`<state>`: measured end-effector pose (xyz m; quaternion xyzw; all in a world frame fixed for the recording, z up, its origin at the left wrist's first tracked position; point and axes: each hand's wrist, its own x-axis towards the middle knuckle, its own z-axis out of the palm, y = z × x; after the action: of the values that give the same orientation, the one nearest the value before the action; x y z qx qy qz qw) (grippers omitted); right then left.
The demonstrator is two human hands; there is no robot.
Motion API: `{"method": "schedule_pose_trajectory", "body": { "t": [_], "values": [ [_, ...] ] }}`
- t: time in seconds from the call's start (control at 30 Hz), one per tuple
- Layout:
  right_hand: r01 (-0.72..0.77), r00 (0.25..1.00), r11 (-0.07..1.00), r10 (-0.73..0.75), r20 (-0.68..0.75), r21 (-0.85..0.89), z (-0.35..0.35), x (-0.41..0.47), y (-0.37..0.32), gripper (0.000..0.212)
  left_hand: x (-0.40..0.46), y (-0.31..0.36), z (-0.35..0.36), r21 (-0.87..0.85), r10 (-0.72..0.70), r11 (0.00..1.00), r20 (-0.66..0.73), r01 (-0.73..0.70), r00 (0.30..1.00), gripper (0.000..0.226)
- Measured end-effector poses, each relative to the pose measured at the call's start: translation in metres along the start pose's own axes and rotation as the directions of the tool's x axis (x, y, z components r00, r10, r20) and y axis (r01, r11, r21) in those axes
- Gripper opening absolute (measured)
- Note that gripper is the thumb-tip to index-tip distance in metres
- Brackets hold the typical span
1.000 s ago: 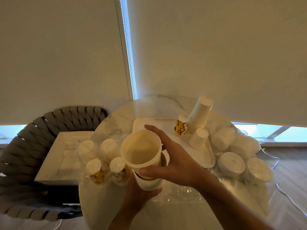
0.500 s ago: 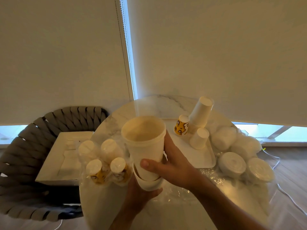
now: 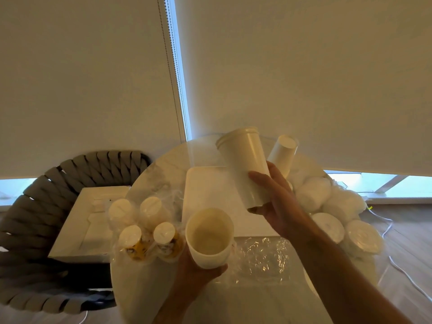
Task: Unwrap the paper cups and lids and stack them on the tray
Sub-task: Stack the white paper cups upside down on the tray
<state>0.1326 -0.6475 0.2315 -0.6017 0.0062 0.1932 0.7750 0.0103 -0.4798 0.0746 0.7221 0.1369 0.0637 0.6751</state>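
Observation:
My right hand (image 3: 278, 202) grips a tall white paper cup (image 3: 245, 164) near its base, lifted and tilted over the white tray (image 3: 205, 190). My left hand (image 3: 198, 274) holds another white cup (image 3: 209, 237) from below, mouth up, at the tray's near edge. An upturned white cup stack (image 3: 281, 155) stands at the tray's far right, partly behind my right hand. Wrapped cups (image 3: 142, 228) lie in clear plastic to the left, some with yellow print. Wrapped white lids (image 3: 336, 211) lie to the right.
The round marble table (image 3: 163, 295) carries crumpled clear plastic wrap (image 3: 261, 260) in front of the tray. A grey woven chair (image 3: 35, 206) with a white box (image 3: 81, 225) on its seat stands on the left. A white cable (image 3: 402, 272) trails on the floor at right.
My right hand pulled the top cup out of the one in my left hand and carried it up and to the right, over the tray.

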Motion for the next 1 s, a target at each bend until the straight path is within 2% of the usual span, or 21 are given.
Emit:
{"method": "schedule_pose_trajectory", "body": {
  "t": [0.1, 0.23, 0.27, 0.33, 0.4, 0.5, 0.63, 0.73, 0.87, 0.93, 1.0],
  "values": [
    [-0.014, 0.998, 0.999, 0.011, -0.057, -0.038, -0.018, 0.007, -0.001, 0.07, 0.0, -0.003, -0.003, 0.004, -0.017, 1.0, -0.001, 0.017, 1.0, 0.084],
    [0.047, 0.96, 0.952, -0.126, -0.248, -0.302, -0.036, 0.016, -0.015, 0.079, -0.001, 0.0, -0.002, -0.024, -0.029, 0.999, 0.008, 0.03, 1.0, 0.081],
    [0.052, 0.929, 0.92, -0.187, -0.318, -0.388, -0.043, 0.019, -0.02, 0.079, -0.001, 0.002, -0.001, -0.033, -0.023, 0.999, 0.017, 0.024, 1.0, 0.08],
    [0.062, 0.84, 0.815, -0.355, -0.411, -0.576, -0.058, 0.024, -0.029, 0.066, -0.002, 0.002, 0.0, -0.045, -0.018, 0.999, 0.022, 0.019, 1.0, 0.079],
    [0.052, 0.764, 0.704, -0.485, -0.426, -0.708, -0.067, 0.027, -0.039, 0.055, -0.002, 0.002, 0.0, -0.053, -0.025, 0.998, 0.019, 0.026, 1.0, 0.079],
    [0.0, 0.714, 0.592, -0.564, -0.415, -0.806, -0.075, 0.035, -0.053, 0.051, -0.003, 0.002, -0.001, -0.063, -0.035, 0.997, 0.016, 0.036, 0.999, 0.08],
    [-0.06, 0.744, 0.524, -0.544, -0.387, -0.85, -0.085, 0.051, -0.063, 0.068, -0.004, 0.005, -0.001, -0.085, -0.034, 0.996, 0.027, 0.036, 0.999, 0.081],
    [-0.026, 0.759, 0.501, -0.554, -0.343, -0.865, -0.091, 0.069, -0.065, 0.072, -0.004, 0.006, 0.0, -0.105, -0.033, 0.994, 0.042, 0.038, 0.999, 0.082],
    [0.057, 0.746, 0.47, -0.606, -0.275, -0.881, -0.096, 0.091, -0.063, 0.056, -0.004, 0.006, -0.002, -0.112, -0.05, 0.992, 0.03, 0.053, 0.998, 0.087],
    [0.025, 0.762, 0.421, -0.595, -0.255, -0.907, -0.1, 0.101, -0.058, 0.047, -0.004, 0.009, -0.002, -0.103, -0.056, 0.993, 0.029, 0.059, 0.998, 0.088],
    [-0.052, 0.818, 0.369, -0.518, -0.252, -0.928, -0.105, 0.11, -0.049, 0.046, -0.004, 0.01, 0.0, -0.105, -0.056, 0.993, 0.021, 0.058, 0.998, 0.084]
  ]
}}
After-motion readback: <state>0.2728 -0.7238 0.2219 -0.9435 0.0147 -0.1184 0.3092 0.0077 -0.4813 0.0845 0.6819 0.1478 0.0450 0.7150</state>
